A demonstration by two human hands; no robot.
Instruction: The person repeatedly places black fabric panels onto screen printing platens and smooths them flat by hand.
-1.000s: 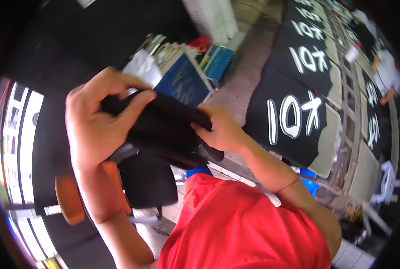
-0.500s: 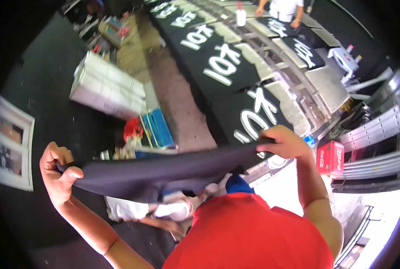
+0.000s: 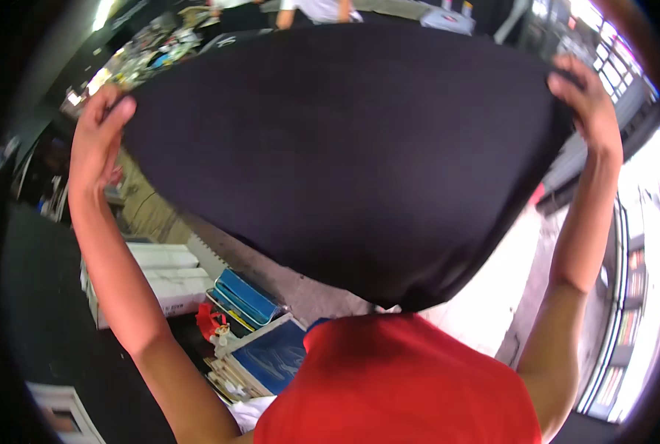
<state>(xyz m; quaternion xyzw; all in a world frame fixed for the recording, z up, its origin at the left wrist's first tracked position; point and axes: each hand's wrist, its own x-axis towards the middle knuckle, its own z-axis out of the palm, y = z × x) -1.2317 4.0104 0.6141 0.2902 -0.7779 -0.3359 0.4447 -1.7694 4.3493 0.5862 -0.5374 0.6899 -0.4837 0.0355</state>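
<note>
A wide sheet of black fabric (image 3: pixel 352 155) is spread out in front of me, its upper edge drawn taut between my hands. My left hand (image 3: pixel 99 140) pinches its left corner between thumb and fingers. At the opposite corner, my right hand (image 3: pixel 590 107) grips the edge, thumb on the near side. The lower part of the fabric narrows and hangs in folds close to my red shirt (image 3: pixel 396 377). Most of the worktable beyond is hidden behind the fabric.
Long white boxes (image 3: pixel 167 288) stand at the lower left. Beside them are a blue tray (image 3: pixel 247 294), a red item (image 3: pixel 210 323) and a blue-meshed frame (image 3: pixel 272 357). Past the fabric's far edge, another person (image 3: pixel 319 9) stands near a white device (image 3: pixel 448 21).
Both hands have risen, lifting the fabric from a narrow, sagging band to a broad, spread sheet. My view has tilted up, and the printed black pieces on the table are now mostly covered.
</note>
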